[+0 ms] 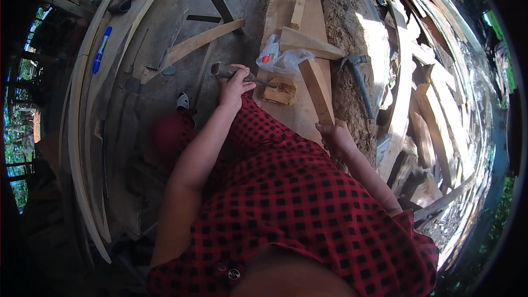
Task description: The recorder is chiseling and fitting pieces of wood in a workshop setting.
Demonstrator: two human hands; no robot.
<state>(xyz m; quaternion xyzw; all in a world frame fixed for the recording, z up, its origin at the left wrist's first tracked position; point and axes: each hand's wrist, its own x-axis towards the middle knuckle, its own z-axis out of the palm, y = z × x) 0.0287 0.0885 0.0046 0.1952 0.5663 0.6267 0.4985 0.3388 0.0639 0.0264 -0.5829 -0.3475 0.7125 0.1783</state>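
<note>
My left hand (235, 85) is closed round a chisel (224, 70) with a thick wooden handle. Its blade points right, and the tip reaches the edge of the hollow in a small wooden block (279, 94). That block lies on a broad plank (300, 118) in front of me. In my right hand (336, 136) is a squared length of wood (317, 91), gripped by its near end. The wood slants up and away, to the right of the carved block and apart from it.
Beyond the block lie a crumpled plastic bag (286, 60) with something red in it, a wooden wedge (311, 44) and a small wood piece (298, 12). A hammer (358, 85) rests on the rough log at right. Stacked timber (434, 126) fills the right side; a blue marker (102, 49) lies on boards at left.
</note>
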